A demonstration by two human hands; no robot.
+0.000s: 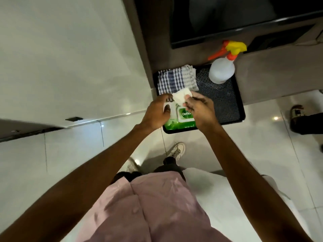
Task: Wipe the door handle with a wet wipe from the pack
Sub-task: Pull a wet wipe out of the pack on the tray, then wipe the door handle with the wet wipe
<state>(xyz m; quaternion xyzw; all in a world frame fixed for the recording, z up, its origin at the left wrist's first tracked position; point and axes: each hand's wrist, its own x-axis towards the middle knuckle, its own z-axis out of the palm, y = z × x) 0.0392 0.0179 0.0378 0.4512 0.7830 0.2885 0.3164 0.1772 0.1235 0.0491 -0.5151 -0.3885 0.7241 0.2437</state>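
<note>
A green and white wet wipe pack [183,117] lies at the near left of a black tray [225,102]. My left hand [157,113] presses on the pack's left side. My right hand [199,107] pinches a white wet wipe [180,96], which sticks up from the pack's top end between both hands. No door handle shows in this view; a white door [61,58] with a dark latch plate [74,118] on its edge fills the left.
A blue checked cloth [176,78] lies folded at the tray's far left. A clear spray bottle [222,69] with an orange and yellow trigger stands at the far right. Another person's shoe [297,110] rests on the white tiled floor at right.
</note>
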